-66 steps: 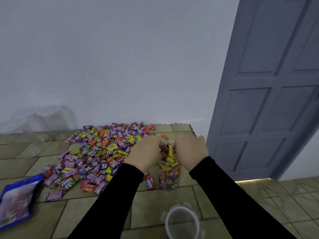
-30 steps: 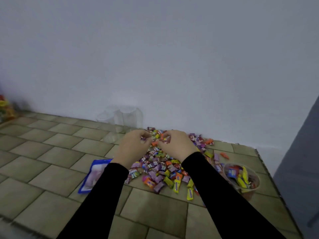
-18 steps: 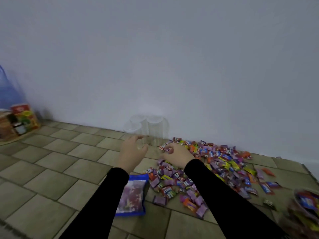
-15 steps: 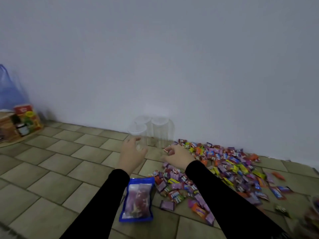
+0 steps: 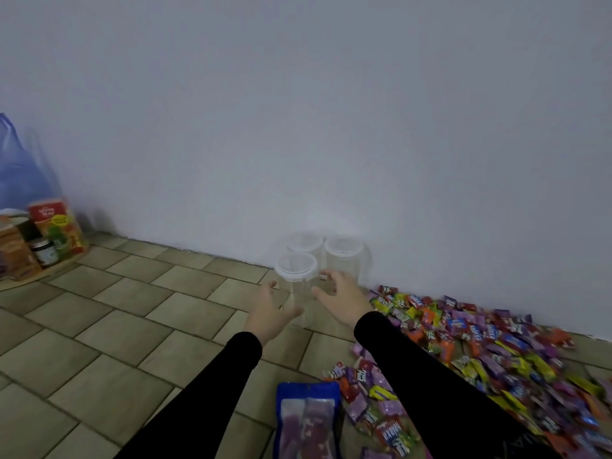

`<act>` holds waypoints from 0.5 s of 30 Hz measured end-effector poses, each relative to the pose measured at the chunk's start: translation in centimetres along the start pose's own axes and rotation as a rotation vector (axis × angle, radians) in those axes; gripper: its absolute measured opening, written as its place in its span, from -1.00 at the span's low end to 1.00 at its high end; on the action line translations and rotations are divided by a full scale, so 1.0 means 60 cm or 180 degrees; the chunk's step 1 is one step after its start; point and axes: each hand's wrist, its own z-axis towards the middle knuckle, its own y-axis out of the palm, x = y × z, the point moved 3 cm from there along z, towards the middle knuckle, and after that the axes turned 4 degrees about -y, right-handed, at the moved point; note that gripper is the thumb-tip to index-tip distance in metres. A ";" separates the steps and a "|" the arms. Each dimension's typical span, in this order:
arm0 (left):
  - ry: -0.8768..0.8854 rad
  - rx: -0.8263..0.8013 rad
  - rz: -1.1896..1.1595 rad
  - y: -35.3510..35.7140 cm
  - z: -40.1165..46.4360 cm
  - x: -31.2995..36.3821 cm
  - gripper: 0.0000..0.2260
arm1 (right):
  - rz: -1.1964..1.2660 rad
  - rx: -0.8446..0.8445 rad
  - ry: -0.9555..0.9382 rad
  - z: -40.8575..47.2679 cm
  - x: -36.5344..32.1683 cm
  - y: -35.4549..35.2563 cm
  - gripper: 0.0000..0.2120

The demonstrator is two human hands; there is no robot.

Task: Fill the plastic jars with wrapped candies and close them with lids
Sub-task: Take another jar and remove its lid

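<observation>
Both hands are reaching toward the nearest jar (image 5: 295,286) at the frame's centre, the left hand (image 5: 270,314) and right hand (image 5: 342,298) flanking it with fingers spread, each grip open and holding nothing. Two more jars (image 5: 342,260) are standing behind it against the wall, while candies (image 5: 480,346) are lying on the floor at lower right beside a blue bag (image 5: 308,422).

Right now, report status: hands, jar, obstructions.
Left hand open, right hand open, flanking nearest empty jar, lid on. Candy pile to the right. Nothing between hands and jar.
</observation>
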 end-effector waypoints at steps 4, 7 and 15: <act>-0.0026 -0.0136 -0.0276 0.017 0.040 -0.012 -0.20 | -0.0056 0.0057 -0.0253 0.055 -0.013 0.014 -0.44; -0.0065 -0.0145 -0.0495 0.030 0.063 -0.024 -0.15 | -0.0222 -0.0170 -0.0423 0.082 -0.014 0.030 -0.42; 0.0182 -0.0069 -0.0594 0.044 0.074 -0.043 -0.22 | -0.0159 -0.0052 -0.0533 0.084 0.008 0.045 -0.44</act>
